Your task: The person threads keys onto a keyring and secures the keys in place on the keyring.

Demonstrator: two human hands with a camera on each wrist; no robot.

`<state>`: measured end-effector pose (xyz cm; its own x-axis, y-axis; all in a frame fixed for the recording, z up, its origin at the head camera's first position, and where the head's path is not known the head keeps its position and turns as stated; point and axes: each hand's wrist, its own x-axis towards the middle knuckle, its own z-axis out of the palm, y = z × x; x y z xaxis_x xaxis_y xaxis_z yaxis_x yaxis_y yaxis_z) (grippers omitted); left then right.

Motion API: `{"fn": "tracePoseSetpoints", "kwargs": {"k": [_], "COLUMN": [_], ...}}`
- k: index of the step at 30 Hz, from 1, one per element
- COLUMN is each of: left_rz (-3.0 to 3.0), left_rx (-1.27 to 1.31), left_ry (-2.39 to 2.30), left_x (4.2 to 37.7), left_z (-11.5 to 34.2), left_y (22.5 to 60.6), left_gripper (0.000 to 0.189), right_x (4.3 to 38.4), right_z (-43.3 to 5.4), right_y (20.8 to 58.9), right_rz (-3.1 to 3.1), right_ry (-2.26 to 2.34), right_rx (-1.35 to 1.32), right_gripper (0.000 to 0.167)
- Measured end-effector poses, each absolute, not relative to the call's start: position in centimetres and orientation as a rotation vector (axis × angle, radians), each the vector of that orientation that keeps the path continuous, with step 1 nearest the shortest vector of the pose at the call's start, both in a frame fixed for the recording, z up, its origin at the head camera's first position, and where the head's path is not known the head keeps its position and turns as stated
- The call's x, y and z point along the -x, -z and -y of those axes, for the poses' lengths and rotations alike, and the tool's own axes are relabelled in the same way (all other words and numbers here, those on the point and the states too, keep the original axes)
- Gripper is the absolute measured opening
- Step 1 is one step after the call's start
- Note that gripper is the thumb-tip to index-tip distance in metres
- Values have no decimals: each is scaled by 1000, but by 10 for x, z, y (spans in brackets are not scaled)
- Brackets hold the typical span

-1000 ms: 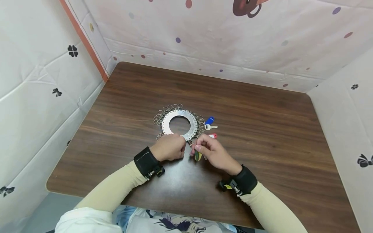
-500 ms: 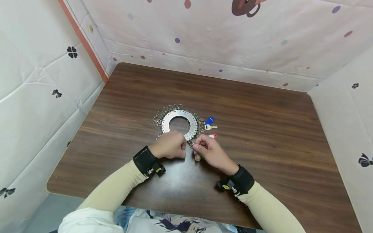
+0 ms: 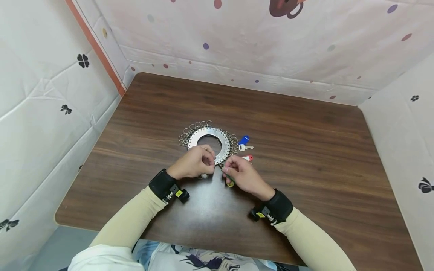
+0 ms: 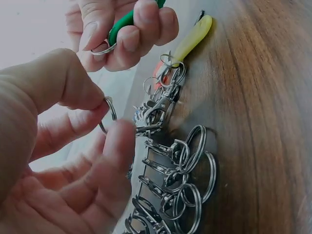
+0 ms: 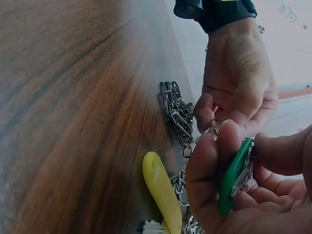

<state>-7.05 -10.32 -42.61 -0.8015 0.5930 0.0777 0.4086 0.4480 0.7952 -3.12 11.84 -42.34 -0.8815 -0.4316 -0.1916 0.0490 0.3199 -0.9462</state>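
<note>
A silver ring-shaped metal plate (image 3: 225,146) lies on the table, with clips and small split rings (image 4: 195,209) hanging all round its edge. At its near side my left hand (image 3: 194,162) pinches one split ring (image 4: 112,109) between thumb and forefinger. Just to the right, my right hand (image 3: 245,177) holds a green key tag (image 5: 236,178); the tag's own wire ring (image 4: 105,50) sticks out by the thumb. Metal shows against the tag's inner face, partly covered by fingers. Below the hands, a yellow key tag (image 5: 162,187) hangs by the clips.
Right of the plate lie a blue key tag (image 3: 243,140), a silver key (image 3: 245,148) and a red-and-white tag (image 3: 249,158). The wood-grain table (image 3: 305,150) has printed cloth walls at its back and sides.
The left hand has turned and shifted slightly left, bringing its thumb and pinching fingers into sight. The right hand stays near the plate; a pink piece seen there earlier is now hidden.
</note>
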Motion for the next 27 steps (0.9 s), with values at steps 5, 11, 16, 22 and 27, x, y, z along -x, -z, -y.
{"fn": "tracePoseSetpoints", "kwargs": {"k": [5,11,16,22,27], "left_rz": [-2397,-2372,-2238,-2035,-1877], "left_rx": [-806,-734,-589,-417,-269], "left_ry": [-1373,-1439,-1575,-1764,-1871], "left_x": [71,72,71,71,72], "left_z": [105,107,107,106,104], "left_y": [429,434,436,440,440], "left_gripper": [7,10,6,9,15], "right_x": [32,34,35,36,38], "right_z": [-115,-112,-110,-108,-107], "right_y": [423,426,427,428,427], "right_rz": [-2194,-2213,-2196,-2199,-2214], "right_ry": [1557,1534,1548,1544,1521], "right_rx": [321,357,378,396,367], "right_gripper": [8,8,8,8,8]}}
